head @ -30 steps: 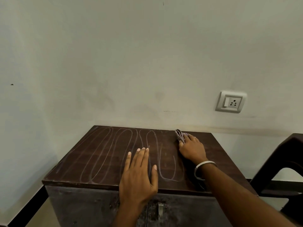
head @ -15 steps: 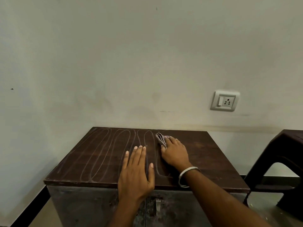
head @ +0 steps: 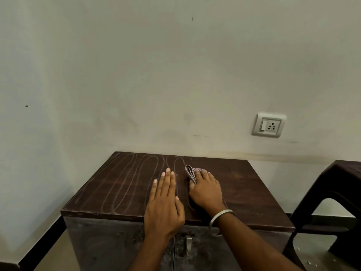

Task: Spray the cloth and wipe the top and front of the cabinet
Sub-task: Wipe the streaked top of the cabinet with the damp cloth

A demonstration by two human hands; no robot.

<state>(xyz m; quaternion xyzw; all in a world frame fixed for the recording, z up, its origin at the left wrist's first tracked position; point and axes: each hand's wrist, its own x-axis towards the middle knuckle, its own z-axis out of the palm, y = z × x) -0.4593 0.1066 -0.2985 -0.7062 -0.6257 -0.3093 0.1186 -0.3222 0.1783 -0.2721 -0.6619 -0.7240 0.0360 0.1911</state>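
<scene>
A dark brown cabinet [head: 254,184] stands against the wall, its top marked with looping pale wipe trails on the left half. My right hand [head: 207,189] presses a small patterned cloth [head: 190,171] flat on the middle of the top; only the cloth's far edge sticks out past my fingers. My left hand [head: 165,204] lies flat on the top beside it, fingers straight and together, near the front edge. The cabinet front [head: 105,249] is dull grey with a metal handle [head: 188,244] at the door gap. No spray bottle is in view.
A dark plastic stool [head: 336,202] stands right of the cabinet. A wall socket with a switch [head: 269,125] sits on the pale wall above the right side. A black skirting strip [head: 39,243] runs along the floor at the left.
My right hand has slid the cloth leftward across the top and a little toward me, closing on my left hand, which stayed in place.
</scene>
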